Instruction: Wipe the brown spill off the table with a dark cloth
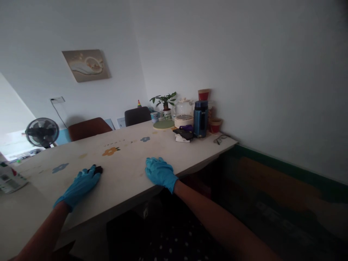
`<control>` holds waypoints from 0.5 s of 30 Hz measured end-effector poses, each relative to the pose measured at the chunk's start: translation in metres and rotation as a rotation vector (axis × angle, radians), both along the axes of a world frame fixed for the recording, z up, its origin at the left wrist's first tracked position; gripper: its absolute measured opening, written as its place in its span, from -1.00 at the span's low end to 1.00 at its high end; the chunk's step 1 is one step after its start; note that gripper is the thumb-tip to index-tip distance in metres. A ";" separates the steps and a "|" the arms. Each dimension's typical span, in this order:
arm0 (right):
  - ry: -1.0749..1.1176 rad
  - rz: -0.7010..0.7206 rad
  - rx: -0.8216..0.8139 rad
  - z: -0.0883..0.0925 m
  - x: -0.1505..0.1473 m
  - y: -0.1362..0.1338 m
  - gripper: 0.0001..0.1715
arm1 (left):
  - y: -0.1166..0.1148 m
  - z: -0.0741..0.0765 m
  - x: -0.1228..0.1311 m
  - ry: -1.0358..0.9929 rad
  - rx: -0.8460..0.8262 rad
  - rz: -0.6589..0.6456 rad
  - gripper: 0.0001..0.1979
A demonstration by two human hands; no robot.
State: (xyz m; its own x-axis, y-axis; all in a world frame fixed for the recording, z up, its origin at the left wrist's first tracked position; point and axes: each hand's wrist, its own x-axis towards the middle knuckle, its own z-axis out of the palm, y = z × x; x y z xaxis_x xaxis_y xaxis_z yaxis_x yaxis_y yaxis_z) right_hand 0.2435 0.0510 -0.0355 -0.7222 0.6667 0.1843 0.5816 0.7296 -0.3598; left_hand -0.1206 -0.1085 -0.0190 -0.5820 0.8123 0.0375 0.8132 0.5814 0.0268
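Here, two hands on the tabletop [127, 156].
Left hand [78, 185] open, fingers touching a black object [98, 169] at its 1 o'clock; right hand [160, 173] flat, open.

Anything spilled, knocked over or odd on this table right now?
Nothing looks spilled or toppled. One small oddity: a pair of glasses lies close to the edge of the table. The left hand touches a small black object; the right hand rests flat.

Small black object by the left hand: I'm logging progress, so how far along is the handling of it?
Done: contact, the fingertips of the gloved left hand rest on the small black object on the table. In hand: nothing held; the right hand lies flat, empty. Left: the object is not lifted yet.
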 end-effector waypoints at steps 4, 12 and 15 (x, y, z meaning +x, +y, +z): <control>0.008 -0.010 -0.007 0.001 0.000 0.000 -0.37 | 0.035 -0.001 0.029 -0.039 0.004 -0.065 -0.22; 0.014 -0.003 -0.012 0.004 -0.001 -0.002 -0.36 | 0.115 -0.010 0.106 -0.141 0.078 -0.259 -0.21; 0.014 -0.003 -0.012 0.006 -0.001 -0.003 -0.40 | 0.129 -0.011 0.124 -0.206 0.101 -0.364 -0.27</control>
State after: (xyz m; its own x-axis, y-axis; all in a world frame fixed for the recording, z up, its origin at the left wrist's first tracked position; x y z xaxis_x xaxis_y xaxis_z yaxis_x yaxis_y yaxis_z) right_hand 0.2426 0.0481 -0.0295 -0.7177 0.6709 0.1866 0.5785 0.7236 -0.3764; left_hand 0.0030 0.0205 -0.0302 -0.2612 0.9644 0.0399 0.9365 0.2432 0.2525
